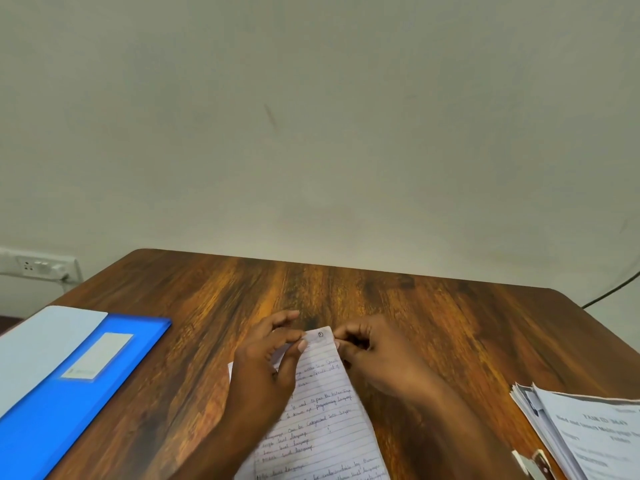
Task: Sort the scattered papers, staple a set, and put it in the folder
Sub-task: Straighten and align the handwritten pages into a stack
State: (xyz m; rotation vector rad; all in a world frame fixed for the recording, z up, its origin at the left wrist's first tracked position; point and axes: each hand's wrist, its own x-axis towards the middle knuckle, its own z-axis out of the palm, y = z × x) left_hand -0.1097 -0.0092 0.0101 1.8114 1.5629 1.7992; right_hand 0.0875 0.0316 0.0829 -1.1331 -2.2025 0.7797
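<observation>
Lined sheets (322, 417) covered in handwriting lay on the table (433, 327) nearest the camera, their far edge pinched between thumb and fingers of the left hand (266, 368) and, at the other corner, of the right hand (377, 355). The step appeared to be squaring a set for stapling, which would next call for what looked like the stapler (535, 462) at the near right, beside a stack (588, 431) of printed papers. Further left, the blue folder (69, 386) lay closed, a wall socket (38, 266) beyond it.
</observation>
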